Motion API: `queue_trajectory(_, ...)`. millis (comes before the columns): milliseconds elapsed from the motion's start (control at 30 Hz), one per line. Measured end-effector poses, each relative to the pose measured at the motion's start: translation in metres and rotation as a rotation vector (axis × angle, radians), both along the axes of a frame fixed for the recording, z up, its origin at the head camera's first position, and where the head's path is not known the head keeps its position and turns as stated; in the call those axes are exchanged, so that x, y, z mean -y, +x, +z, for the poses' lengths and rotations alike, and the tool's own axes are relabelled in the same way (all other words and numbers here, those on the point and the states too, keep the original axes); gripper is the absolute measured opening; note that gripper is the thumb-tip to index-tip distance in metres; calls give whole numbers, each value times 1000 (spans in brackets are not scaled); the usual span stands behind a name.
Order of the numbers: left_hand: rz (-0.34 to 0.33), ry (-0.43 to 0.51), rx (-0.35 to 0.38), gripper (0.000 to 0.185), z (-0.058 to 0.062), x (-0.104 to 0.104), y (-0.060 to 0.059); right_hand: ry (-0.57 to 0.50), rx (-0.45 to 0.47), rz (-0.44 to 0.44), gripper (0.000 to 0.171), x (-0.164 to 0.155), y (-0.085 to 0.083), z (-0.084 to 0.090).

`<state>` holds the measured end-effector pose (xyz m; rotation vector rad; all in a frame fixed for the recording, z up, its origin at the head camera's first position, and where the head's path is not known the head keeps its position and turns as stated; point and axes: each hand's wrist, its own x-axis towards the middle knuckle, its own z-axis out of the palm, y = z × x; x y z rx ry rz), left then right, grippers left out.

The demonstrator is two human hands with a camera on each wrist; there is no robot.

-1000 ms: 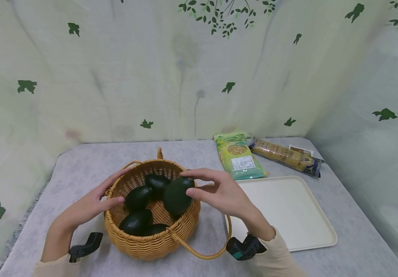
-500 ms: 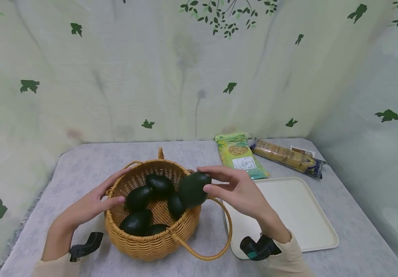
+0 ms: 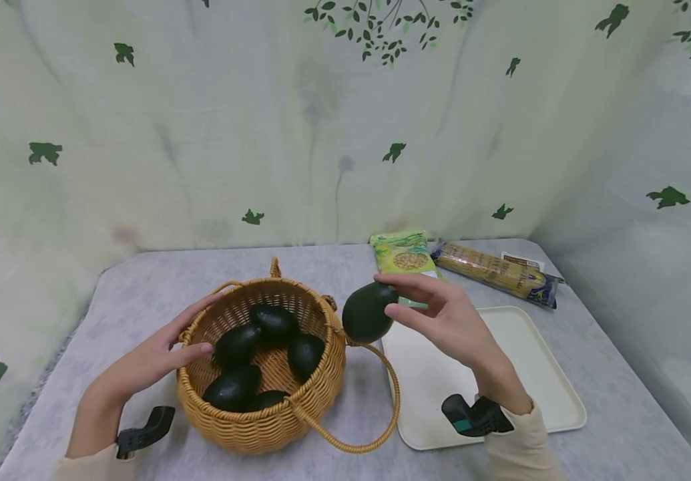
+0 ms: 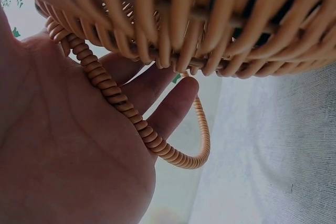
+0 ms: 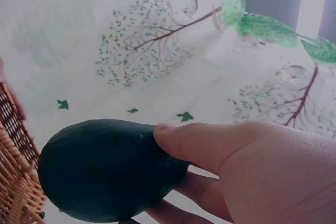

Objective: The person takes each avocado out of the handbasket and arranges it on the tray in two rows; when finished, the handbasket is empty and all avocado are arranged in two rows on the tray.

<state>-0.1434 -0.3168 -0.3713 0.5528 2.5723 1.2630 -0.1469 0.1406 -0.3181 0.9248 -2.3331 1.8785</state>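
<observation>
My left hand (image 3: 141, 364) rests against the near-left side of the wicker basket (image 3: 261, 414); its fingers (image 4: 170, 103) lie straight along the weave, and the left handle loop (image 4: 131, 124) of the basket crosses my palm in the left wrist view. Nothing is clasped by this hand; it only touches the basket wall and rim.

Inside the basket lie four dark green avocados (image 3: 237, 387), close together on the woven bottom. A second handle loop (image 3: 375, 414) hangs down over the near-right side onto the grey desk (image 3: 141, 287).

My right hand (image 3: 453, 324) is raised just right of the basket rim and grips one avocado (image 3: 369, 312). The fruit sits at the tips of my fingers (image 5: 184, 140): the thumb presses on its upper side, the other fingers curl beneath and behind it, and most of its dark skin stands clear to the left of the hand. It hangs in the air over the gap between the basket and the cream tray (image 3: 537, 374), touching neither.

Beyond the tray, at the far edge of the desk, lie a green packet (image 3: 402, 254) and, to its right, a long brown packet (image 3: 495, 270). A pale curtain with leaf prints (image 3: 321, 133) closes the background.
</observation>
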Motion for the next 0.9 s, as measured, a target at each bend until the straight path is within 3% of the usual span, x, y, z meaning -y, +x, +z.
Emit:
queue_trajectory(600, -7, 15, 6, 75, -3, -1, -1, 157, -28, -100, 42, -22, -8, -1)
queue_trajectory(900, -11, -22, -53, 74, 0, -1, -1, 229, -9, -124, 42, -36, -17, -6)
